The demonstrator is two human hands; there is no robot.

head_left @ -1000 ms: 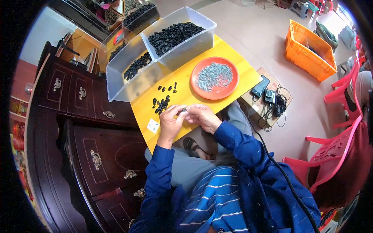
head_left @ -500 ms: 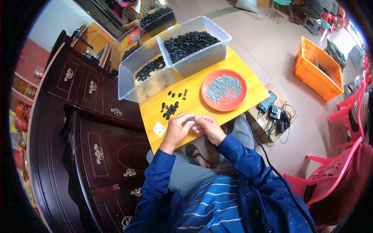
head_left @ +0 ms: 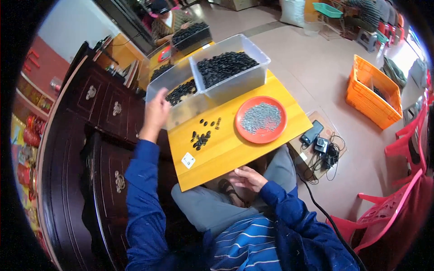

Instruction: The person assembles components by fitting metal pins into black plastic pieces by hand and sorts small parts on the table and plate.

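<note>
**One hand up at the bin, one hand down low**

A big dark wooden cabinet (head_left: pixel 86 149) stands on the person's left side. Next to it is a yellow worktop (head_left: pixel 226 149). At the far end of the worktop sit two clear plastic bins. The near bin (head_left: pixel 181 101) has small black pieces in it. The far bin (head_left: pixel 233 74) is piled full of the same black pieces.

An orange plate (head_left: pixel 261 119) with little grey bits lies on the right part of the worktop. A small heap of loose black pieces (head_left: pixel 201 137) lies in the middle, left of the plate. A small white tag (head_left: pixel 188 160) lies near the front edge.

The left hand (head_left: pixel 156 113) is lifted up at the left wall of the near bin. It is touching the bin or just beside it. The fingers are bent, but you cannot tell if they hold anything. The loose black pieces are to the right of this hand and nearer to the person.

The right hand (head_left: pixel 246 178) is down by the front edge of the worktop, over the lap. Its fingers are curled loosely. You cannot tell if something is inside it. The loose black pieces are farther up the worktop, apart from this hand.
</note>
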